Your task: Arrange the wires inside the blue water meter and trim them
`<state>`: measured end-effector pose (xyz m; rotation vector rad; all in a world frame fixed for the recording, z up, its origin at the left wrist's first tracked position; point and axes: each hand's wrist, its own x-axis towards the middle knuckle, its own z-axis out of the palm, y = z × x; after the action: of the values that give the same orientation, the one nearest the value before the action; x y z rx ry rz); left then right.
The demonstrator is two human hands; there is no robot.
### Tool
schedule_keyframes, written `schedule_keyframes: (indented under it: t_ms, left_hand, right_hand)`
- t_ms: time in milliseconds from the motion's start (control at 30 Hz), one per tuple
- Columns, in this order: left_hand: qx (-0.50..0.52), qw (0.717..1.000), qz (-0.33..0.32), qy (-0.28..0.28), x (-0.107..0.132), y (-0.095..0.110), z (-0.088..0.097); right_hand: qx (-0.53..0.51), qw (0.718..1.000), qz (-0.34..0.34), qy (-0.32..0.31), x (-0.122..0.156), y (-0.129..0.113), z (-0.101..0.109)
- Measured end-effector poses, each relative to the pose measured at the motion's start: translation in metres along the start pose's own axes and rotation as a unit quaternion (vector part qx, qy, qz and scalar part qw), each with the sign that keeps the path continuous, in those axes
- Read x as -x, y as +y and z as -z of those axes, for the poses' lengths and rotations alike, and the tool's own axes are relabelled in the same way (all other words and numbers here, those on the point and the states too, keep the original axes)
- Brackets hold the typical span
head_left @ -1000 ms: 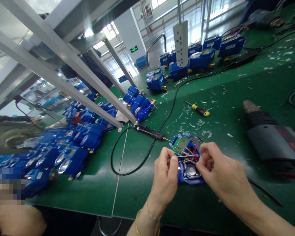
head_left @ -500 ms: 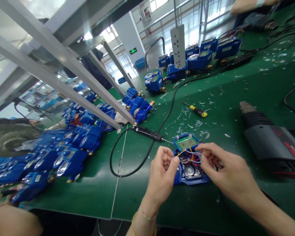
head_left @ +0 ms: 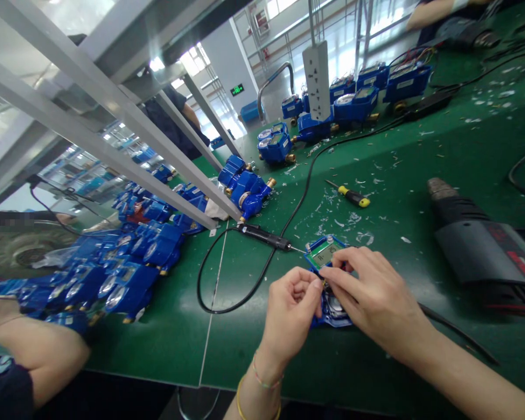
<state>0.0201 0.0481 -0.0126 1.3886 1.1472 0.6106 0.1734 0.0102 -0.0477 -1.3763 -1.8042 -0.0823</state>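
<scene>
An opened blue meter [head_left: 326, 254] with a small green display lies on the green bench in front of me. My left hand [head_left: 291, 312] is curled beside its left edge, thumb and fingers pinched on thin wires of the meter. My right hand [head_left: 371, 294] reaches across the meter from the right and covers most of its wiring; its fingertips meet the left hand's thumb and pinch the same wires. Only a little red wire shows near the display.
A black corded soldering-iron-like tool [head_left: 266, 237] lies just left of the meter. A yellow-handled screwdriver [head_left: 353, 197], a dark power drill [head_left: 476, 245], many blue meters [head_left: 126, 268], a hanging power strip [head_left: 315, 76], and a co-worker's arm [head_left: 35, 344] at lower left.
My right hand has moved left over the meter, now hiding the coloured wires, and its fingertips have closed up to the left hand. The left hand stayed in place.
</scene>
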Motion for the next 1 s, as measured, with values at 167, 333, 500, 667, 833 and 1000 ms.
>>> schedule_keyframes:
  t_ms: [167,333,500,667,833,1000]
  left_hand:
    - [0.015,1.0,0.016,-0.001,-0.001,-0.003,0.001]
    - [-0.124,0.979,-0.128,0.104,0.001,-0.006,0.002]
    - [-0.248,0.907,-0.287,0.182,0.005,0.006,0.003]
    - [-0.209,0.971,-0.112,0.033,0.0,0.015,0.004]
    - [-0.011,0.994,0.058,-0.089,-0.012,0.018,0.001]
    - [0.015,0.997,0.036,-0.067,-0.016,0.019,0.001]
  right_hand:
    - [-0.065,0.996,0.031,0.045,0.006,0.006,-0.01]
    - [-0.078,0.995,0.019,0.067,0.008,0.006,-0.012]
    - [-0.068,0.995,0.016,0.073,0.008,0.005,-0.012]
    - [-0.041,0.997,0.015,0.066,0.01,0.007,-0.012]
    - [-0.068,0.995,-0.011,0.073,0.014,0.001,-0.006]
    - [-0.052,0.994,-0.067,0.071,0.022,-0.015,0.0]
